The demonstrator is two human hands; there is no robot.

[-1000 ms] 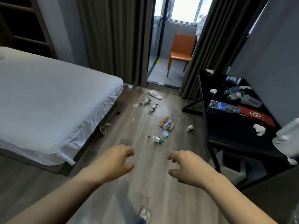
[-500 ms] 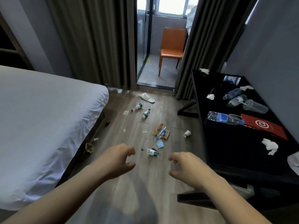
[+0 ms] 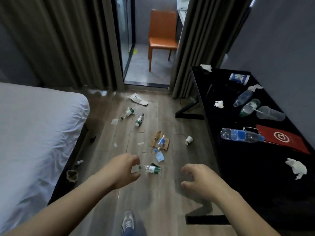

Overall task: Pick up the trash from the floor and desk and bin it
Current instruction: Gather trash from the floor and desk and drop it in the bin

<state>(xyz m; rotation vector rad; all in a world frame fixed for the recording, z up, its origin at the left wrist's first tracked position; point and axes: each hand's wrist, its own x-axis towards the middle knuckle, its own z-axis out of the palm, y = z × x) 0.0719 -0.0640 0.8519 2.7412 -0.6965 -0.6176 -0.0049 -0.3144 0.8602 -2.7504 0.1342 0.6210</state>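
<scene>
Head view: both hands reach out empty, fingers curled apart, left hand (image 3: 121,171) nearest a small bottle (image 3: 150,169) lying on the floor (image 3: 170,201), apparently the first pick; more bottles and tissues litter the black worktop (image 3: 255,167) beside the right hand (image 3: 200,180).

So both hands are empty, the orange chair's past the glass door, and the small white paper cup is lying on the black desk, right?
Not quite: the head view shows the small white paper cup lying on the wooden floor, beside the black desk. Both hands, left and right, are empty, and the orange chair is past the glass door.
</scene>
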